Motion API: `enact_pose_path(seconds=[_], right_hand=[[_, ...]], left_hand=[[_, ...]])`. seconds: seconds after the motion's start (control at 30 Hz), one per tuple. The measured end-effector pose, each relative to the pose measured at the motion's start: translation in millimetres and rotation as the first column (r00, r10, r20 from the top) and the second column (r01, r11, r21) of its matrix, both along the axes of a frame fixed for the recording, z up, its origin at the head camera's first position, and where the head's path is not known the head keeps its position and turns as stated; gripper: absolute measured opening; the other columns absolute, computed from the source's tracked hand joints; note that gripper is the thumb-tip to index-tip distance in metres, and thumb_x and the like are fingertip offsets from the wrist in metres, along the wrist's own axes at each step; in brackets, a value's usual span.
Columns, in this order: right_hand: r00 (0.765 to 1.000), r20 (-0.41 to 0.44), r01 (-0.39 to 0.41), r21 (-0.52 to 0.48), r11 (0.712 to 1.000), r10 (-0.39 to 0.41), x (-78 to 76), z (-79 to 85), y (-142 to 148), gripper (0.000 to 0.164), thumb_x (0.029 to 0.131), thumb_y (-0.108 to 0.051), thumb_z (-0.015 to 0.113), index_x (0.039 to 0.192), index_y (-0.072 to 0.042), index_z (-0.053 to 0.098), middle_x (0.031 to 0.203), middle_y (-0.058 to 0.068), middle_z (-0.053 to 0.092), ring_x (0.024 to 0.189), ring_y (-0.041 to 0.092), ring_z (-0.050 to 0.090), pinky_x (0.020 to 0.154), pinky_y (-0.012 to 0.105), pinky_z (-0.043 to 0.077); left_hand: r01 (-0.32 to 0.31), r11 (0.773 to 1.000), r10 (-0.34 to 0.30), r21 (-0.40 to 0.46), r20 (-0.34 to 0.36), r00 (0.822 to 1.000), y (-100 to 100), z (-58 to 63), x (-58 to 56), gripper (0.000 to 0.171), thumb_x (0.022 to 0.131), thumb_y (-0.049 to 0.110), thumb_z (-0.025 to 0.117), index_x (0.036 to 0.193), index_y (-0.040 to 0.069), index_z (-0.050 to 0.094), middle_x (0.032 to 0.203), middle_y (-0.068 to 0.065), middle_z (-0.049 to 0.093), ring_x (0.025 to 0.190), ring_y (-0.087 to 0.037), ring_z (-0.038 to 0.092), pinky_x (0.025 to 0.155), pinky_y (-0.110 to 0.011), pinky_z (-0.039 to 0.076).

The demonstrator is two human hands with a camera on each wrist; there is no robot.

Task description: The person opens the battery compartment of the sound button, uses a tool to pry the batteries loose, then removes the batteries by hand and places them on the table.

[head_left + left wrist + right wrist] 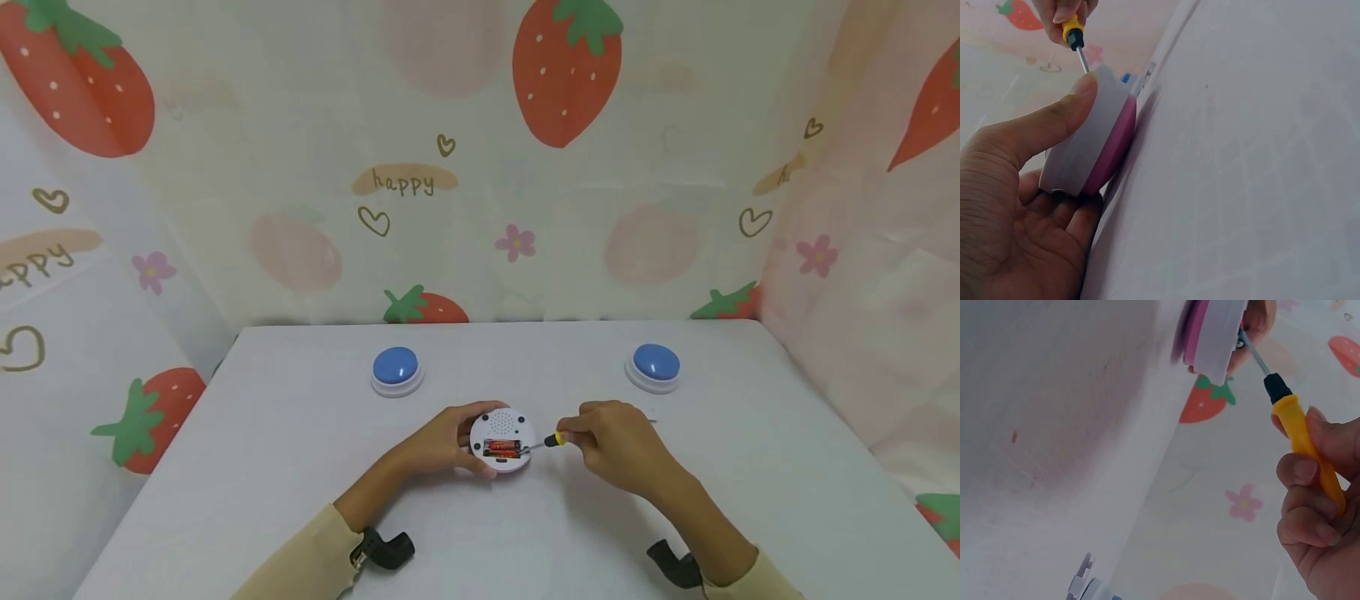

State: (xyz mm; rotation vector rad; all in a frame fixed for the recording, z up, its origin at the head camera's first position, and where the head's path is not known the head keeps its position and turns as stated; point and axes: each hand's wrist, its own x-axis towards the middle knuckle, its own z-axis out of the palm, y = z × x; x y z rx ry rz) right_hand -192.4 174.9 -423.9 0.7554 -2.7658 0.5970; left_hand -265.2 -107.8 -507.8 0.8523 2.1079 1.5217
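Observation:
A round white push button [503, 421] lies underside up, its battery bay showing red batteries [502, 448]. Its pink dome [1113, 145] faces the table. My left hand [450, 442] grips the button by its edge, the thumb on the near side and fingers round the far side. My right hand [618, 446] holds a screwdriver with a yellow handle [1310, 456] and a dark collar. The screwdriver's metal shaft [536, 447] reaches to the right end of the battery bay. Exactly what its tip touches is too small to tell.
Two blue-domed push buttons, one at left [396, 371] and one at right [655, 367], stand towards the back of the white table [300, 417]. A small pale piece [652, 419] lies beyond my right hand, partly hidden. Strawberry-print cloth [480, 208] hangs around the table.

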Motion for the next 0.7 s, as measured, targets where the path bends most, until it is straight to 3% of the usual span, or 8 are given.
enact_pose_path(seconds=[0.43,0.7], right_hand=[[0.999,0.037,0.022,-0.017,1.000,-0.022,0.3,1.9,0.4,0.013,0.086,-0.006,0.078,0.097,-0.012,0.083,0.065,-0.013,0.059,0.057,0.007,0.041,0.051,0.022,0.036],[0.994,0.100,0.043,-0.043,0.998,-0.038,0.3,5.4,1.1,0.012,0.089,-0.009,0.077,0.099,-0.009,0.083,0.077,-0.004,0.073,0.061,0.008,0.045,0.053,0.023,0.037]], left_hand=[[-0.008,1.000,0.008,-0.005,0.013,1.000,-0.5,0.9,1.7,0.092,0.073,0.007,0.092,0.152,0.018,0.046,0.148,-0.001,0.052,0.132,-0.019,0.053,0.107,-0.027,0.046],[-0.004,1.000,0.004,0.001,0.019,1.000,-0.2,1.9,-0.3,0.092,0.072,0.007,0.092,0.152,0.020,0.047,0.148,-0.001,0.052,0.132,-0.019,0.053,0.107,-0.028,0.046]])
